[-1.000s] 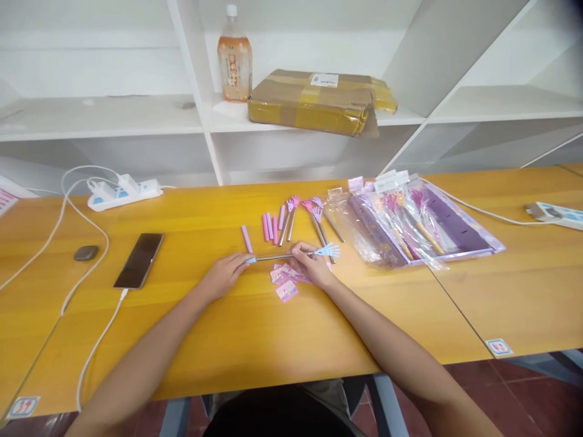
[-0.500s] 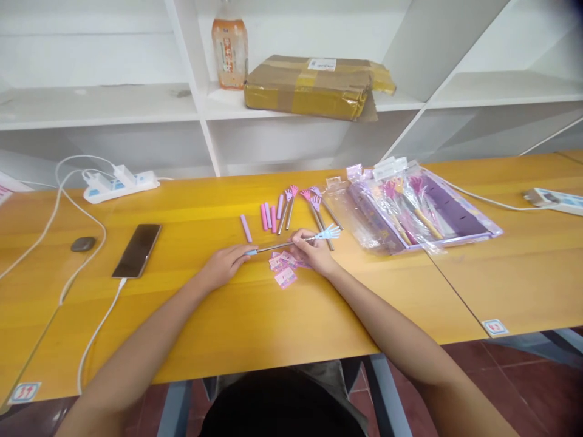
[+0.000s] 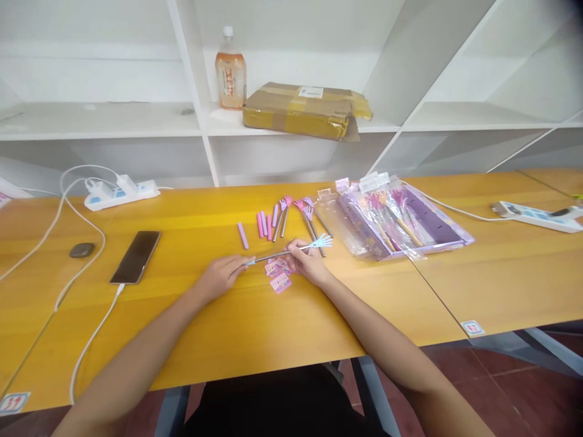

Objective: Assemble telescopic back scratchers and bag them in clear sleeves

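A back scratcher with a metal rod and a light blue hand-shaped head lies across both my hands. My left hand is closed on its blue handle end. My right hand pinches the rod just below the blue head. Under the rod, several pink printed cards lie on the table. Beyond it are several pink and purple grip sleeves. Beside these lie metal rods with pink and purple hand-shaped heads.
A purple tray with plastic-wrapped back scratchers stands to the right. On the left are a phone on a cable, a small dark object and a power strip. A bottle and a taped cardboard box sit on the shelf.
The view has shifted, so the table and shelf items appear lower and the right-hand items further left. Both hands still hold the blue back scratcher, now tilted slightly more.
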